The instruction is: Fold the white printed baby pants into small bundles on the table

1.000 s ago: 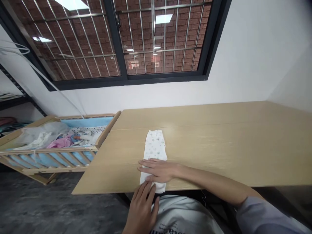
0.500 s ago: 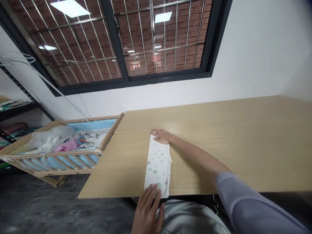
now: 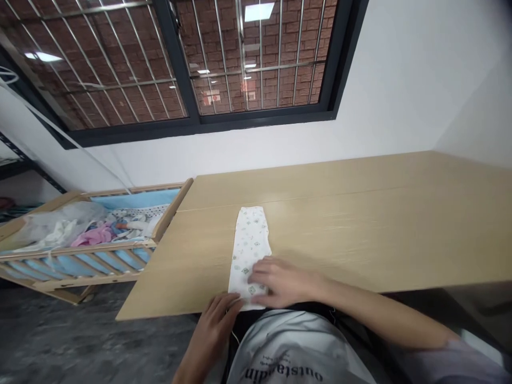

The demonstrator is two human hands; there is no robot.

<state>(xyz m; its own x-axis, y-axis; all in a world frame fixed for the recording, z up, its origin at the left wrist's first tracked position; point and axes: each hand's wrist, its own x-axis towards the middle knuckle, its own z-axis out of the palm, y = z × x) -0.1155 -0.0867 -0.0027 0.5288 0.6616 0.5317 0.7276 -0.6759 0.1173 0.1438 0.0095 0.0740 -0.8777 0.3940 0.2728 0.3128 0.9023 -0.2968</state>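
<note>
White baby trousers with a small green and grey print lie folded into a narrow strip on the wooden table, running from the near edge toward the wall. At the strip's near left corner, my left hand pinches the fabric between thumb and fingers. My right hand, a little blurred, rests over the near right part of the trousers. Its fingers lie across the cloth, with the thumb apart from them near the table's edge.
The wide wooden table reaches the white wall below a barred window. To the left stands a wooden crib with blue lining, holding loose clothes and a clear plastic bag. My shirt front is close to the table's edge.
My right hand has drawn back from the trousers' far end to their near part. My left hand has shifted slightly left to the near corner. The view has moved a little.
</note>
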